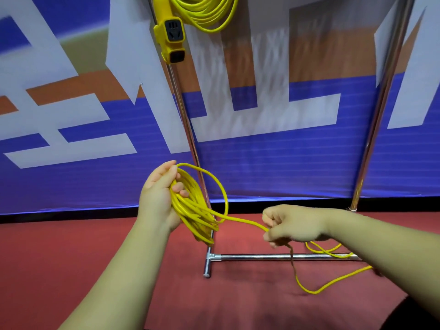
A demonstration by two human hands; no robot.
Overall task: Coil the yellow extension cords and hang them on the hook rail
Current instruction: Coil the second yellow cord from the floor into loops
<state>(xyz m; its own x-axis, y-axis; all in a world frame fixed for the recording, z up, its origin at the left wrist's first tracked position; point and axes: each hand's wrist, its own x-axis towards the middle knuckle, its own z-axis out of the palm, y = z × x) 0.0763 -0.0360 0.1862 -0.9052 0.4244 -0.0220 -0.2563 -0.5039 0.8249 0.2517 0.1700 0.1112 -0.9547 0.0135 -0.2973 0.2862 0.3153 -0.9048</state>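
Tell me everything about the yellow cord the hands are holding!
The yellow cord is thin, smooth and looks plastic-coated. Part of it is gathered into several loops that the left hand grips, with one wider loop arching beside them. From there a single strand runs across to the right hand, which pinches it. Below that hand the loose rest drops to the red floor, curling over and beside the metal rack's bottom bar. Its ends are not visible.

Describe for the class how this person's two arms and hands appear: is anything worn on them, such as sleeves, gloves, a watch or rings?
Both forearms are bare as far as the picture shows; no sleeve edge is in view. The left hand and the right hand wear no gloves. No watch, bracelet or ring shows on either wrist or on the fingers that can be seen. The fingernails look short and unpainted.
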